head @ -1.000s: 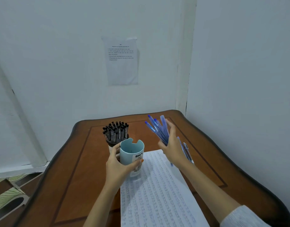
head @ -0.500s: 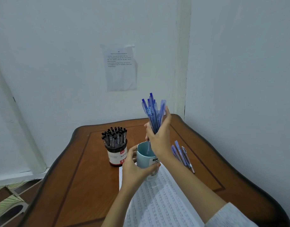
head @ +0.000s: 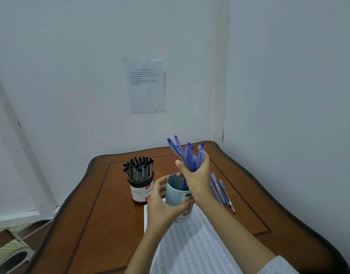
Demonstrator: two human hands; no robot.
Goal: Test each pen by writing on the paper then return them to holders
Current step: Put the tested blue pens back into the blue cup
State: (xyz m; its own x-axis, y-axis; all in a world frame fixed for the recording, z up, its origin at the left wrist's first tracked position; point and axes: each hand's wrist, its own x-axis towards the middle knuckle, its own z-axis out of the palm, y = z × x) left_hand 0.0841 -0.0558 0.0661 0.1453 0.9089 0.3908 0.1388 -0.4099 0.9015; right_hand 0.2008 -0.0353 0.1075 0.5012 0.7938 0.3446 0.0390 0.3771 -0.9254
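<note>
Centre of frame: right hand [head: 197, 179] fingers curled round blue pens [head: 187, 155], long axis near upright, lower ends at cup [head: 175, 194] mouth directly below. Left hand [head: 162, 206] gripped cup at paper's [head: 190, 250] top edge.

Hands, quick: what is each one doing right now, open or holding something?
Left hand: grips the pale blue cylindrical pen holder.
Right hand: grips a bunch of blue plastic pens, lower ends inside that holder.

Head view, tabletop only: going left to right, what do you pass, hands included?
holder of black pens → left hand gripping the light blue holder → right hand holding a bundle of blue pens → loose blue pens lying on the table.
</note>
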